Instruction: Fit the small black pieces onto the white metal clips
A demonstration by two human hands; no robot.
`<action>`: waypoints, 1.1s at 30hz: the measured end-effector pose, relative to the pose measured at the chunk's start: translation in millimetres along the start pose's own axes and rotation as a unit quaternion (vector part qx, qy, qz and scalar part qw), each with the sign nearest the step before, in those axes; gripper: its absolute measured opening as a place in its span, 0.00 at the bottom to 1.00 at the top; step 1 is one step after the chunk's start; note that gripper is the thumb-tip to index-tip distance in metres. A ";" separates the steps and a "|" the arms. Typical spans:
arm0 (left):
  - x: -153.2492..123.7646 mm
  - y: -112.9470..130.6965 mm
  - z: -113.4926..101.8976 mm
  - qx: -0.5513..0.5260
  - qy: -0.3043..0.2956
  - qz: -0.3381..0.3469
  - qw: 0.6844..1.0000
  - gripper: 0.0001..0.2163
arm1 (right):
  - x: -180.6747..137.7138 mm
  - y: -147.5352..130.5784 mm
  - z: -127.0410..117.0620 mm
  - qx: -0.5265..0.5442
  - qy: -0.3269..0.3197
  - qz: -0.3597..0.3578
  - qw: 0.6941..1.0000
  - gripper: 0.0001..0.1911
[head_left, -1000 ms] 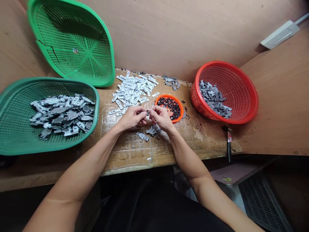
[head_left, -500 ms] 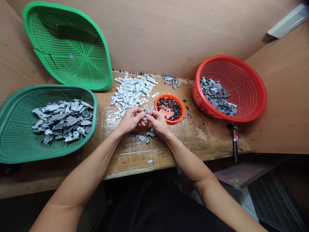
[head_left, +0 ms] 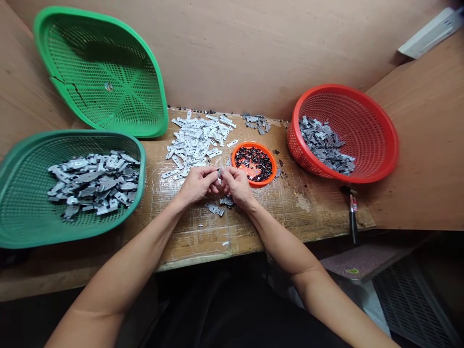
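Observation:
My left hand (head_left: 197, 185) and my right hand (head_left: 236, 186) meet fingertip to fingertip over the front half of the table. Thumbs and fingers of both pinch one small grey metal piece (head_left: 219, 172), mostly covered by the fingertips. Just beyond my right hand is a shallow orange bowl (head_left: 274, 169) with small black parts (head_left: 259, 159) in it. Under my hands lie a few loose grey metal plates (head_left: 214, 209). Behind my left hand spreads a pile of pale, slotted metal pieces (head_left: 197, 137).
A dark green basket (head_left: 21, 203) of metal pieces stands at left, with a bright green basket (head_left: 126, 106) leaning behind it. At right is a red basket (head_left: 366, 125) of grey plates. A black-handled tool (head_left: 353, 217) overhangs the right table edge. More plates (head_left: 256, 123) lie against the back panel.
My hands stay in the same place, still pinching the piece. The fingertips have closed more tightly around it, so less of it shows.

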State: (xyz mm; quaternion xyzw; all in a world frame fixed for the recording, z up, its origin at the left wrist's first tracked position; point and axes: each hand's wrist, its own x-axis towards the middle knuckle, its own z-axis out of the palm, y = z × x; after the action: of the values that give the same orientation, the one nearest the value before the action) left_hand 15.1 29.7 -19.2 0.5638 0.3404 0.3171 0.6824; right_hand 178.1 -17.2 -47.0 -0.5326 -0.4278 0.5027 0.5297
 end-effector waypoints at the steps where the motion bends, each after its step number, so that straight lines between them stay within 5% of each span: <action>1: -0.3 0.1 0.6 0.005 -0.009 0.005 1.000 0.11 | 0.3 -0.6 -1.5 -0.009 0.000 -0.004 1.000 0.33; 6: -2.0 1.0 1.4 0.062 -0.019 0.031 0.997 0.12 | 0.6 -0.8 -7.8 -0.035 -0.008 -0.039 0.999 0.34; 12: 0.5 -10.8 2.5 0.047 -0.027 0.037 0.998 0.13 | 1.9 -2.9 -6.9 0.040 -0.039 0.032 0.998 0.35; 18: 1.9 -19.2 3.8 0.072 -0.055 0.016 0.996 0.12 | 3.3 -12.2 -16.4 -0.193 -0.028 -0.092 0.977 0.36; 22: -0.8 -19.4 8.9 0.073 -0.089 0.032 0.993 0.14 | -2.6 -18.1 -18.1 -0.187 -0.084 -0.113 0.972 0.37; 28: 1.7 -18.3 9.9 0.027 -0.083 0.081 0.993 0.20 | -6.9 -36.6 -27.2 -0.206 -0.071 -0.104 0.970 0.36; 30: 5.3 -16.6 1.0 0.047 -0.019 0.145 0.988 0.22 | -1.0 -55.2 -28.1 -0.236 -0.066 -0.133 0.960 0.35; 33: 9.3 -16.5 -19.2 0.191 0.206 0.219 0.935 0.19 | 11.2 -89.6 -1.6 -0.263 -0.051 -0.193 0.944 0.33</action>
State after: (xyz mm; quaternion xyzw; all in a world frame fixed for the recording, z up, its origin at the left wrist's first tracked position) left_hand 5.4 45.3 -39.0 0.6667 0.3959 0.4962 0.3905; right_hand 188.0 0.2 41.1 -0.5340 -0.6659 0.2872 0.4347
